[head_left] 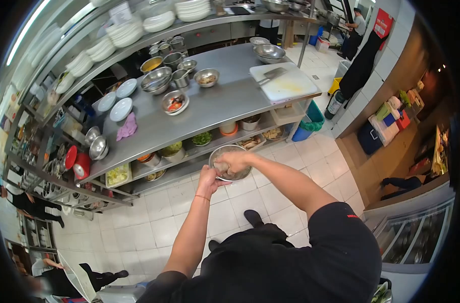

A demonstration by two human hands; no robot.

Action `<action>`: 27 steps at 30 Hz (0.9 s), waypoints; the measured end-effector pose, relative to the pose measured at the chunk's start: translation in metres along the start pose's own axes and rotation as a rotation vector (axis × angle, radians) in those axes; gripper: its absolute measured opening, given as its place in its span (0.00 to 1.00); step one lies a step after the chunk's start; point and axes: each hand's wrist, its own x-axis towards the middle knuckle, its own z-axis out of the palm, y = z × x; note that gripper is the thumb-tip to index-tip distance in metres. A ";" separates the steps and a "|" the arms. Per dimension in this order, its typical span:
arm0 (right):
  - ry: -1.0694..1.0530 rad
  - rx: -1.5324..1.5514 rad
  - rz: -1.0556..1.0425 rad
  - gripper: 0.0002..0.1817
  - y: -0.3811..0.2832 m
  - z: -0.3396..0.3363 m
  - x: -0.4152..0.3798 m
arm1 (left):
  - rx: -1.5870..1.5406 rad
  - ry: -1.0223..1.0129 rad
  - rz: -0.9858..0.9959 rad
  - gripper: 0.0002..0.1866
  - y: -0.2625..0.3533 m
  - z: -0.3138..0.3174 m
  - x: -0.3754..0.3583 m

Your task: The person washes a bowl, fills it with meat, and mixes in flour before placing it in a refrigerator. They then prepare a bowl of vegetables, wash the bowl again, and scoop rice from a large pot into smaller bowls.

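A round metal bowl (241, 173) is held in front of my body, just off the near edge of the steel counter (189, 116). My left hand (208, 180) grips its left rim from the side and below. Inside the bowl, my right hand (233, 162) has its fingers down in pale food; its fingertips are hidden there, and whether they close on anything cannot be made out. On the counter beyond stand a bowl with red food (175, 103), a bowl of mixed food (206, 78) and a pink cloth (127, 127).
A cleaver (274, 74) lies on a white cutting board (285, 88) at the counter's right end. Food containers line the shelf below. A blue bin (305, 130) stands at the right. Other people are at the lower left and upper right.
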 end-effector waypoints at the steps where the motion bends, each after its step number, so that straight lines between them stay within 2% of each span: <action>1: 0.004 0.003 0.004 0.36 0.014 -0.014 -0.022 | -0.012 -0.001 -0.023 0.20 -0.002 0.021 0.007; 3: 0.064 0.195 0.045 0.44 0.036 -0.045 -0.067 | 0.043 -0.053 0.011 0.20 -0.008 0.065 0.019; 4: 0.250 -0.043 0.011 0.40 0.060 -0.029 -0.084 | 0.097 -0.099 0.038 0.19 -0.015 0.084 0.024; 5: 0.251 -0.031 0.012 0.40 0.072 -0.020 -0.098 | 0.103 -0.094 0.029 0.19 -0.022 0.102 0.034; 7: 0.019 0.324 0.068 0.34 0.090 -0.008 -0.122 | 0.327 -0.108 0.020 0.21 -0.035 0.132 0.060; 8: -0.208 0.213 0.161 0.26 0.100 -0.016 -0.134 | 0.343 -0.138 -0.065 0.23 -0.040 0.139 0.071; 9: -0.209 0.221 0.166 0.26 0.115 -0.024 -0.139 | 0.344 -0.140 -0.074 0.23 -0.049 0.150 0.080; 11: -0.228 -0.172 0.406 0.23 0.147 -0.041 -0.144 | 0.219 -0.186 -0.036 0.24 -0.053 0.182 0.085; 13: 0.319 -0.374 0.257 0.24 0.170 -0.049 -0.159 | 0.195 -0.239 -0.025 0.23 -0.047 0.210 0.093; 15: 0.315 -0.073 0.108 0.28 0.166 -0.089 -0.177 | 0.145 -0.215 -0.022 0.21 -0.037 0.236 0.104; 17: 0.124 0.151 0.196 0.32 0.162 -0.138 -0.197 | 0.163 -0.276 -0.035 0.22 -0.026 0.251 0.116; 18: 0.246 0.134 0.276 0.32 0.155 -0.151 -0.211 | 0.179 -0.348 -0.035 0.22 -0.028 0.255 0.117; 19: 0.264 0.223 0.334 0.36 0.165 -0.151 -0.220 | 0.175 -0.356 -0.049 0.22 -0.029 0.265 0.116; 20: 0.334 0.061 0.276 0.38 0.178 -0.130 -0.218 | 0.186 -0.294 0.009 0.22 -0.030 0.275 0.115; 22: 0.252 0.191 0.274 0.42 0.193 -0.095 -0.215 | 0.269 -0.187 0.079 0.22 -0.027 0.292 0.118; 23: 0.095 0.488 0.328 0.44 0.186 -0.095 -0.215 | 0.269 -0.196 0.074 0.22 -0.029 0.292 0.126; 24: 0.109 0.139 0.131 0.39 0.226 -0.068 -0.209 | 0.306 -0.207 0.025 0.21 -0.035 0.287 0.136; 25: 0.111 0.144 0.138 0.39 0.232 -0.078 -0.207 | 0.346 -0.218 -0.024 0.21 -0.042 0.282 0.146; 27: -0.238 -0.289 0.358 0.37 0.239 -0.108 -0.198 | 0.269 -0.250 -0.073 0.23 -0.046 0.284 0.163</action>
